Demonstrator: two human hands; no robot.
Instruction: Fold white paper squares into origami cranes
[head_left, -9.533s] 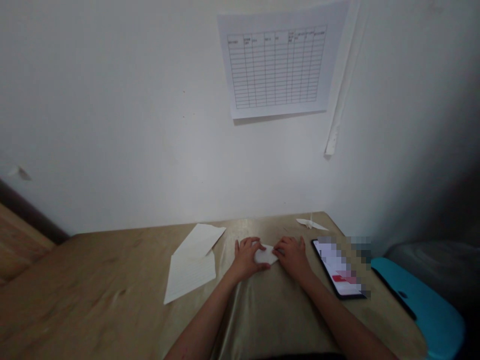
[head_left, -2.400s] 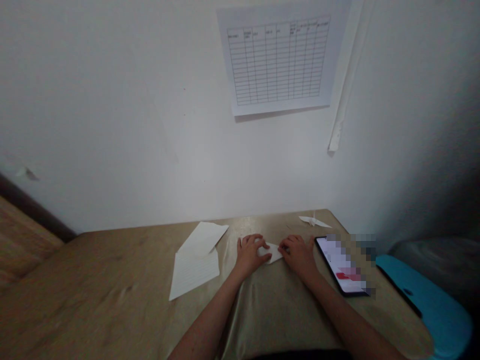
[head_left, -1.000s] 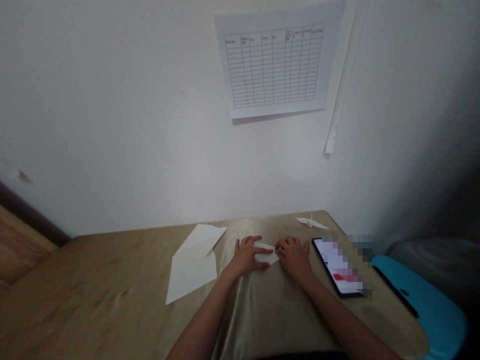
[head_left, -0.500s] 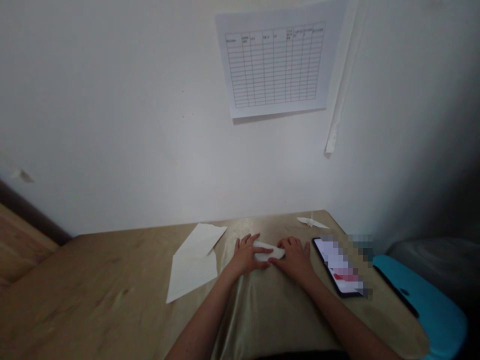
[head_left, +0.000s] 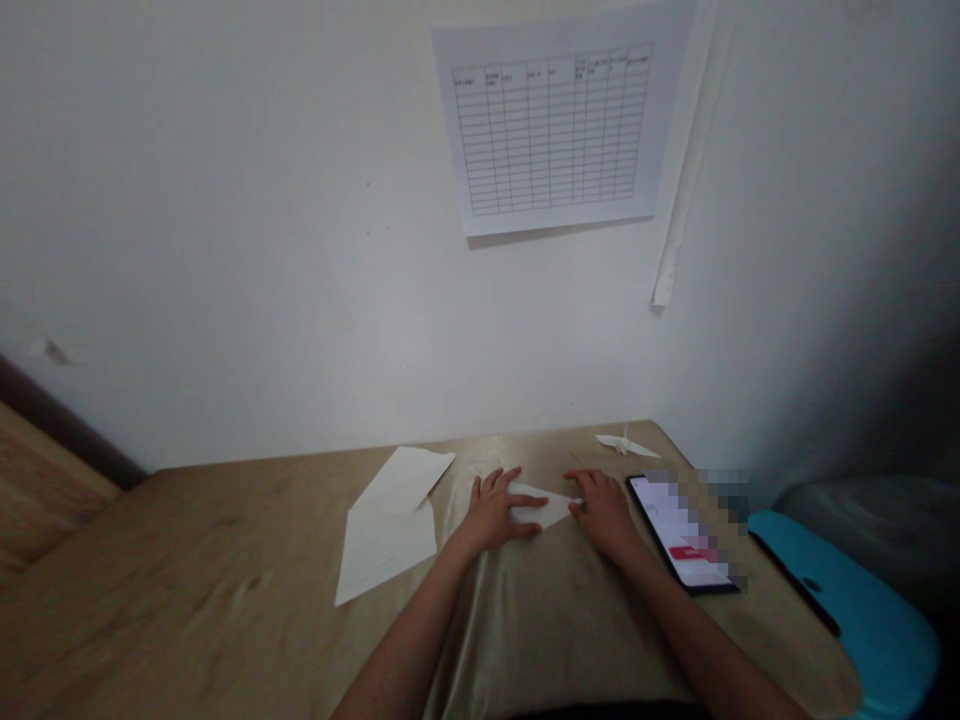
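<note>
A small folded piece of white paper (head_left: 552, 512) lies on the cloth-covered table, its narrow point to the right. My left hand (head_left: 499, 510) rests on its left part with fingers spread, the index finger and thumb reaching across it; that part is hidden beneath. At the pointed end is my right hand (head_left: 602, 510), its thumb touching the tip and its fingers stretched apart from the thumb. Behind the right hand, a small folded paper crane (head_left: 626, 446) sits near the table's back corner.
Torn lined paper sheets (head_left: 386, 555) lie left of my hands. A phone (head_left: 682, 535) with a lit screen is on the right, and a turquoise case-like object (head_left: 855, 610) beyond the table (head_left: 187, 600) edge. A printed table sheet (head_left: 555, 130) hangs on the wall.
My right hand has slid to the right along the folded paper, uncovering its pointed end, and its fingers have spread. My left hand stays in place.
</note>
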